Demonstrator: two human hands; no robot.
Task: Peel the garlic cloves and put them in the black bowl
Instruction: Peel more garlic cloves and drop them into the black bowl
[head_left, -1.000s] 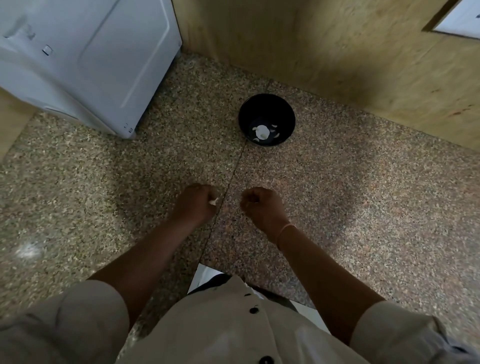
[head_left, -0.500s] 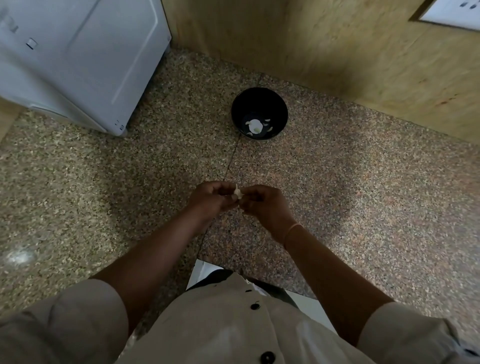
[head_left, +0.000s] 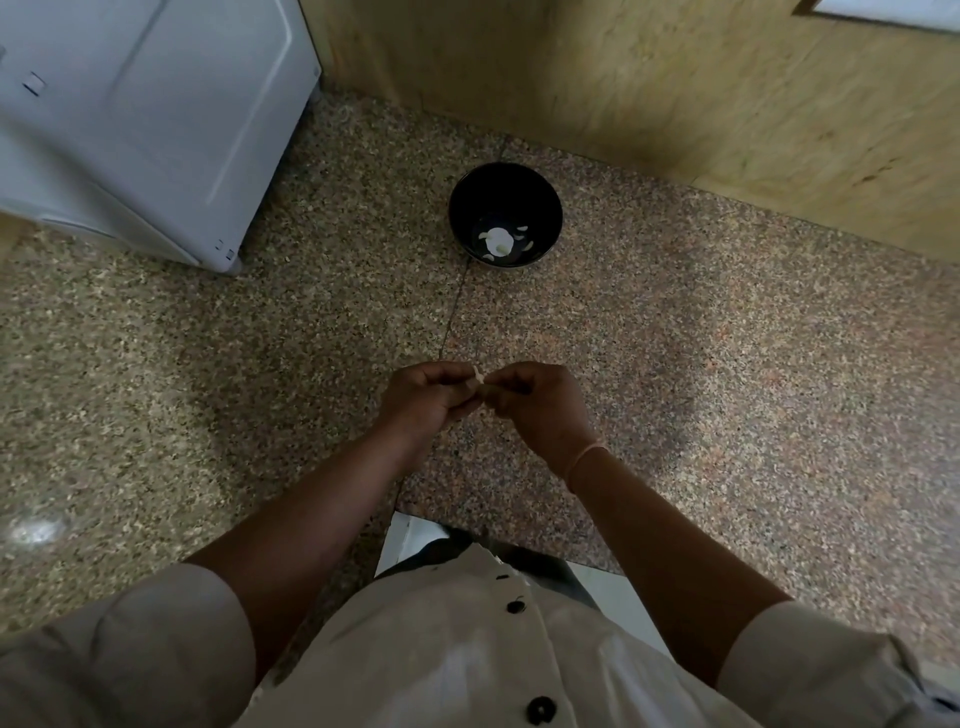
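Observation:
A small pale garlic clove (head_left: 478, 378) sits between my two hands, above the speckled stone counter. My left hand (head_left: 428, 397) pinches it from the left and my right hand (head_left: 535, 402) pinches it from the right, fingertips meeting at the clove. Most of the clove is hidden by my fingers. The black bowl (head_left: 505, 193) stands farther back on the counter, beyond my hands. Inside the bowl lie a white garlic piece (head_left: 497, 240) and several small pale bits.
A white appliance (head_left: 140, 119) fills the back left corner. A tan stone wall (head_left: 675, 88) runs behind the bowl. The counter (head_left: 727, 364) spreads on both sides, with a seam down its middle. My beige shirt covers the near edge.
One second ago my hands were apart, fists curled, the clove in the left. They came together and now both pinch the clove. The view shifted slightly.

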